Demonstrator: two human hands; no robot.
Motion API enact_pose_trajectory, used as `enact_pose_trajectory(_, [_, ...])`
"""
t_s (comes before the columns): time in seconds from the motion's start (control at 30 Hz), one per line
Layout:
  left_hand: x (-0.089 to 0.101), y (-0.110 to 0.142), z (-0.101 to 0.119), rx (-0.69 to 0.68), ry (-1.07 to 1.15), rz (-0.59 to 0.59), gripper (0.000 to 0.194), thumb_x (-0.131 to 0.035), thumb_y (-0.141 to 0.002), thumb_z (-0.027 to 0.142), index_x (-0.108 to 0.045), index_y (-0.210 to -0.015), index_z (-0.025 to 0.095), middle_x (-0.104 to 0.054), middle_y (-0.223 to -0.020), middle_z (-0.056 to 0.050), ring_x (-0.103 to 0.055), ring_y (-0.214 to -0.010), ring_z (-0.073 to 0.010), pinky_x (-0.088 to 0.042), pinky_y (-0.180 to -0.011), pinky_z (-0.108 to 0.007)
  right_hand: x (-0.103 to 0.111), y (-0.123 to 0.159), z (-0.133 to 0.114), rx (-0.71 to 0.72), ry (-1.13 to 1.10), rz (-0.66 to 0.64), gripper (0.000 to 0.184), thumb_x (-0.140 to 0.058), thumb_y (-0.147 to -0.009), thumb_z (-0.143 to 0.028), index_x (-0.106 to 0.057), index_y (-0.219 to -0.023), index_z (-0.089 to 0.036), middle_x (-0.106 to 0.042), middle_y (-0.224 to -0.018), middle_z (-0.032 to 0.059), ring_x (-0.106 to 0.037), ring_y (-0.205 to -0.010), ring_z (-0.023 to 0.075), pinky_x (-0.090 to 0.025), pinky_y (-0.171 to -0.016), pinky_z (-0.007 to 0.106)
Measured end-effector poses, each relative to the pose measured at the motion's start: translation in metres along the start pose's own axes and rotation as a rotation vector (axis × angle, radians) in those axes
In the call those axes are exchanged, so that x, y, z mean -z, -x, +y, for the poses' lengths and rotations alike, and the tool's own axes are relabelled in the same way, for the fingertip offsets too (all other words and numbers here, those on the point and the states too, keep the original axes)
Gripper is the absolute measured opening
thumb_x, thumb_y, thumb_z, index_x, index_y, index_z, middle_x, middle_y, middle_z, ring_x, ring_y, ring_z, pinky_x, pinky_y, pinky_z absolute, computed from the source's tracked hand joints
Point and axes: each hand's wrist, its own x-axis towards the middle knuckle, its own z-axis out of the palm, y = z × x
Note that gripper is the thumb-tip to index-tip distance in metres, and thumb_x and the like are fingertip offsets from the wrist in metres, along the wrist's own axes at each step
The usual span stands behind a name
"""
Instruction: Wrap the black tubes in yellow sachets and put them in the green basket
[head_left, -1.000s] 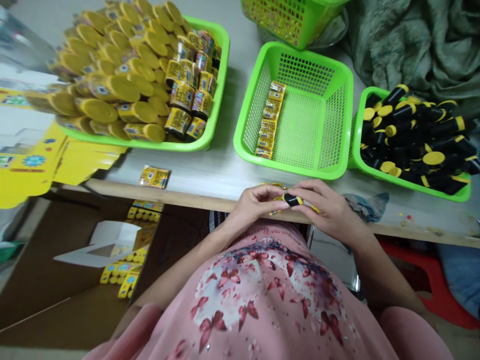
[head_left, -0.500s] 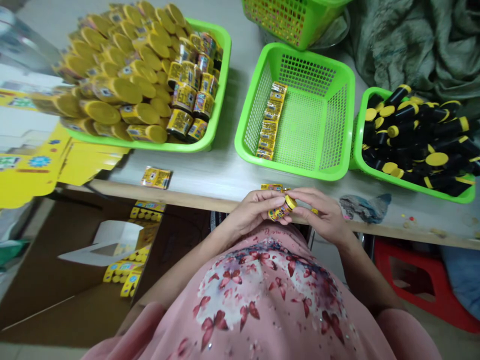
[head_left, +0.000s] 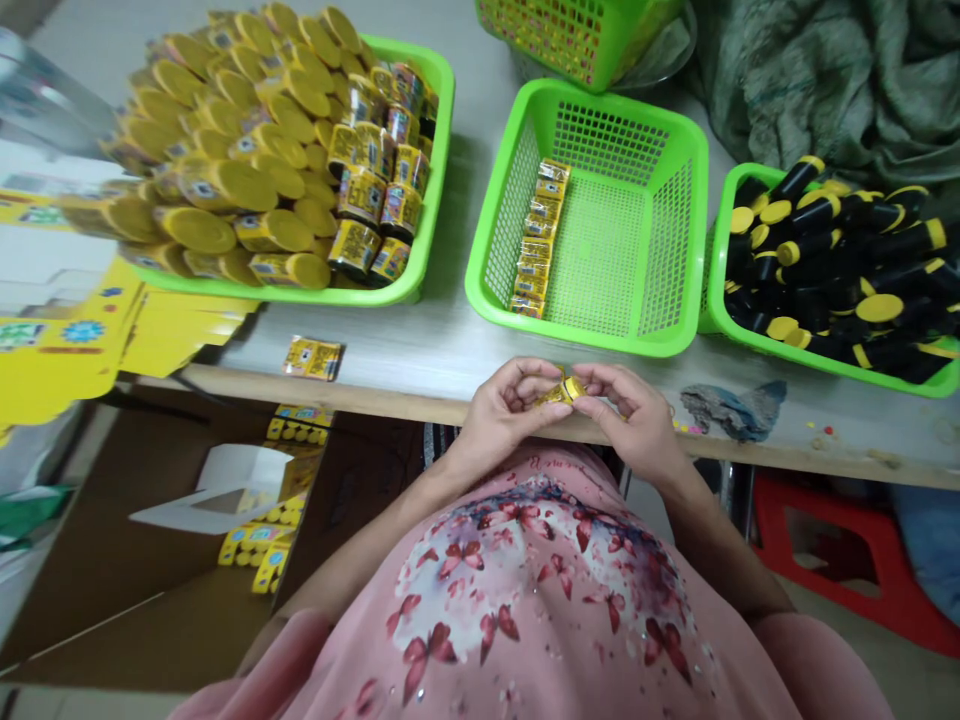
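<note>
Both my hands meet at the table's front edge over a small yellow-capped bottle (head_left: 564, 389) wrapped in a yellow printed label. My left hand (head_left: 504, 410) curls round its labelled body. My right hand (head_left: 628, 415) pinches the capped end. Just beyond my hands stands the middle green basket (head_left: 679, 200), with a row of folded yellow labels (head_left: 537, 240) along its left wall. To its right, a green basket (head_left: 716, 270) is full of black bottles with yellow caps (head_left: 832, 265). At the left, a green tray (head_left: 420, 270) is heaped with labelled yellow-capped bottles (head_left: 247, 170).
A loose yellow label (head_left: 312, 357) lies on the table near the front edge. Flat yellow cartons (head_left: 82, 330) are stacked at the left. A brown cardboard box (head_left: 150, 520) with a white box inside sits below. A grey rag (head_left: 731, 408) lies right; a red stool (head_left: 840, 560) stands underneath.
A second ago the bottle showed its bare black body between my fingers. Now the yellow label covers it, and my hands have drawn closer together round it.
</note>
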Motion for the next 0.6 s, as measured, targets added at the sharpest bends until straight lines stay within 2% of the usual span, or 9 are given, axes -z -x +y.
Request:
enact_pose_trajectory(0.13, [0.0,0.0,-0.009,-0.268,-0.411,0.091,0.035,-0.083,-0.075,0.031,-0.069,-0.105,0.021,-0.076,-0.108,-0.009,-0.069,-0.104,-0.0255,-0.051,-0.1,-0.038,-0.015,-0.001,0.008,-0.029,0.052,0.127,0.02,-0.057,-0.096,-0.033,-0.071,-0.106,-0.022,-0.074,-0.1,0.006,-0.068,-0.09,0.0188,-0.058,-0.084,0.035])
enact_pose_trajectory(0.2, [0.001,-0.003,-0.013,-0.315,-0.475,0.119,0.037,-0.081,-0.077,0.031,-0.069,-0.11,0.022,-0.074,-0.113,-0.01,-0.068,-0.106,-0.0255,-0.05,-0.101,-0.038,-0.019,0.0,0.008,0.015,0.165,0.186,0.025,-0.05,-0.1,-0.036,-0.069,-0.11,-0.022,-0.073,-0.099,0.0074,-0.068,-0.092,0.0209,-0.058,-0.086,0.039])
enact_pose_trajectory(0.27, [0.0,-0.006,-0.015,-0.288,-0.374,0.152,0.044,-0.081,-0.077,0.033,-0.065,-0.116,0.022,-0.074,-0.112,-0.009,-0.068,-0.104,-0.0237,-0.051,-0.098,-0.037,-0.02,0.003,0.005,0.086,0.32,0.202,0.034,-0.054,-0.098,-0.042,-0.062,-0.125,-0.021,-0.071,-0.105,0.0103,-0.067,-0.098,0.0246,-0.057,-0.09,0.044])
enact_pose_trajectory(0.37, [0.0,-0.01,-0.014,-0.164,-0.132,0.145,0.053,-0.087,-0.07,0.032,-0.062,-0.116,0.022,-0.073,-0.1,-0.004,-0.069,-0.096,-0.0201,-0.054,-0.091,-0.033,-0.02,0.008,-0.003,0.239,0.498,0.178,0.068,-0.069,-0.088,-0.047,-0.042,-0.146,-0.021,-0.062,-0.126,0.0162,-0.06,-0.115,0.0317,-0.053,-0.101,0.053])
enact_pose_trajectory(0.4, [-0.001,-0.01,-0.013,-0.115,-0.07,0.132,0.054,-0.088,-0.067,0.031,-0.062,-0.113,0.021,-0.072,-0.097,-0.002,-0.068,-0.093,-0.019,-0.054,-0.089,-0.032,-0.021,0.009,-0.005,0.286,0.524,0.163,0.074,-0.07,-0.087,-0.045,-0.037,-0.15,-0.021,-0.059,-0.131,0.0171,-0.057,-0.121,0.0332,-0.05,-0.104,0.055])
enact_pose_trajectory(0.5, [-0.003,-0.011,-0.011,-0.006,0.047,0.114,0.052,-0.09,-0.064,0.028,-0.064,-0.109,0.019,-0.071,-0.095,-0.002,-0.067,-0.091,-0.0167,-0.054,-0.088,-0.03,-0.026,0.01,-0.005,0.354,0.535,0.083,0.077,-0.066,-0.09,-0.034,-0.027,-0.154,-0.022,-0.054,-0.136,0.0171,-0.053,-0.128,0.0341,-0.048,-0.108,0.057])
enact_pose_trajectory(0.6, [-0.005,-0.011,-0.008,-0.009,0.066,0.142,0.054,-0.091,-0.061,0.024,-0.065,-0.108,0.019,-0.07,-0.094,-0.001,-0.065,-0.093,-0.016,-0.053,-0.088,-0.029,-0.034,0.008,0.004,0.339,0.544,0.078,0.075,-0.061,-0.091,-0.026,-0.023,-0.156,-0.023,-0.053,-0.137,0.0171,-0.053,-0.128,0.0342,-0.048,-0.108,0.058])
